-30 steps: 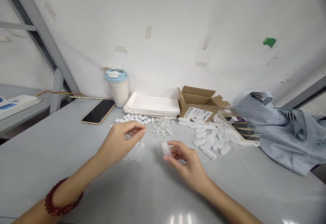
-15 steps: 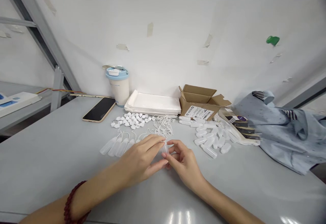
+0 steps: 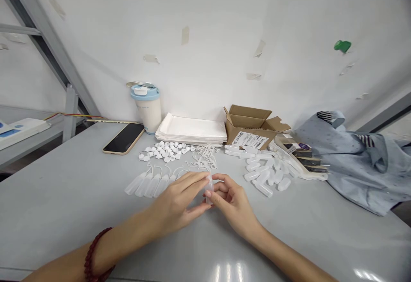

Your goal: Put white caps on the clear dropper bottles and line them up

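A small translucent plastic bottle [image 3: 209,184] stands roughly upright between my two hands above the table. My left hand [image 3: 180,198] has its fingertips on the bottle's top and its thumb near the lower end. The thumb and fingers of my right hand [image 3: 236,203] grip its side. Left of my hands lies a row of similar bottles with white cords [image 3: 150,185] at their tops, partly covered by my left hand. Behind it are a heap of white caps [image 3: 167,150] and a tangle of white cords [image 3: 205,157]. More loose bottles [image 3: 265,175] lie to the right.
A phone [image 3: 124,138] and a lidded cup [image 3: 148,113] stand at the back left. White envelopes or packets [image 3: 192,129] are stacked beside an open cardboard box [image 3: 248,130]. Further right are a packaged item [image 3: 303,155] and blue cloth [image 3: 353,162] on the grey table [image 3: 64,196].
The view has shifted slightly. More of the bottle shows between my hands, and my right index finger has moved a little. Both hands stay around the bottle.
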Available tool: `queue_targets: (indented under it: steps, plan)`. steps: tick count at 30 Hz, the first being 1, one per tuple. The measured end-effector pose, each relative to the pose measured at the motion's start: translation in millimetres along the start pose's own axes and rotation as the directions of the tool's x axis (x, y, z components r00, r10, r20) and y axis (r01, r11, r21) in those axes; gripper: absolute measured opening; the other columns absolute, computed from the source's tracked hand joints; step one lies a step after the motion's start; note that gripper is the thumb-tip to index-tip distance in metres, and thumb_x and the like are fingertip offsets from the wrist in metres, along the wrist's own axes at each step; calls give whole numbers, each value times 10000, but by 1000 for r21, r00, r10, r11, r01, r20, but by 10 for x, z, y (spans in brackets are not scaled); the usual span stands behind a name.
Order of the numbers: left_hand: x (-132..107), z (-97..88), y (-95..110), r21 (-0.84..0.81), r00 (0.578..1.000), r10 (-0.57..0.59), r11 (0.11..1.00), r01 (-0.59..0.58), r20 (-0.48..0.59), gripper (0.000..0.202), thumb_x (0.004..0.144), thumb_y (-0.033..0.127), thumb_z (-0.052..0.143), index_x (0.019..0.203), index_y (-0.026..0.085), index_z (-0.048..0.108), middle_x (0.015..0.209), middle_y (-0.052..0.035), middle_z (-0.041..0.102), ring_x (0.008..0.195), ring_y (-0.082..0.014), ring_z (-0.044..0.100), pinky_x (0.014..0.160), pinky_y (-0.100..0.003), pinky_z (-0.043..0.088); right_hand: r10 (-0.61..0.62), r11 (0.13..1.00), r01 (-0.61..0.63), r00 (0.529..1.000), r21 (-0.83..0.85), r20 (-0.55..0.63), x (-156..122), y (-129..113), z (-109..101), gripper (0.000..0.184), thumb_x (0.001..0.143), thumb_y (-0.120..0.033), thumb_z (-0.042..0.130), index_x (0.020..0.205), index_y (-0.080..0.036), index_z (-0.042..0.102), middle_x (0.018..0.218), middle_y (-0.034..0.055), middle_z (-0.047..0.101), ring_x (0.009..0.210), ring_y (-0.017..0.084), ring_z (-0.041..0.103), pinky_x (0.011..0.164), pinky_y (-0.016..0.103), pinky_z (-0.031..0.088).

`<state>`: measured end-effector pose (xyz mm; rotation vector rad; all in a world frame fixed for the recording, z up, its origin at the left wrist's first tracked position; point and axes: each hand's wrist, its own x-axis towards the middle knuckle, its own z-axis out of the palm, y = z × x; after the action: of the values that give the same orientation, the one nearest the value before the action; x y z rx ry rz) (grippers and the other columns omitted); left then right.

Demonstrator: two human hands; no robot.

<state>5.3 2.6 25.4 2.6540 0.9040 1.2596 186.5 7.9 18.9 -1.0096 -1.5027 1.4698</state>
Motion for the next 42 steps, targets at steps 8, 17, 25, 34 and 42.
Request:
queue_targets:
  steps: [8,17,25,34,42]
  plan:
    - [-30,-40,-35,-1,998,20,1000,-20,-51,406,883,233,596,1268,185,475,1177,-152,645,1087,-245,628,909,-399,558,27,999,-28,999,36,44,40,-189,-16,356,787,-457,658,1005,-189,574,721,-1,677,679,167,670,659,310,534]
    - [-42,-89,-170,10,993,-86,996,86,78,344,858,206,624,1186,171,523,1182,-130,611,1151,-249,545,960,-434,504,78,995,-76,997,63,-26,195,-73,128,345,765,-449,672,934,-171,558,659,-21,638,604,146,635,664,311,520]
    - [-9,-168,-204,32,973,-124,992,120,192,330,799,242,685,1101,170,572,1141,-109,638,1230,-307,445,1003,-493,413,101,995,-100,995,29,-16,149,13,140,366,770,-464,676,957,-163,585,696,-11,652,615,135,619,658,293,515]
    - [-122,-241,-247,105,963,-134,988,112,233,315,789,246,683,1074,163,577,1096,-74,651,1157,-272,462,984,-437,404,27,975,-6,995,-222,92,135,57,149,327,919,-397,489,1111,-172,628,865,43,699,830,183,646,757,318,513]
    - [-132,-310,-353,115,907,-256,966,230,334,321,771,271,698,1062,178,599,1087,-50,654,1191,-273,420,991,-423,401,-173,791,221,975,-570,138,10,139,180,408,886,-306,548,1252,-128,529,1199,139,623,1041,236,596,824,358,522]
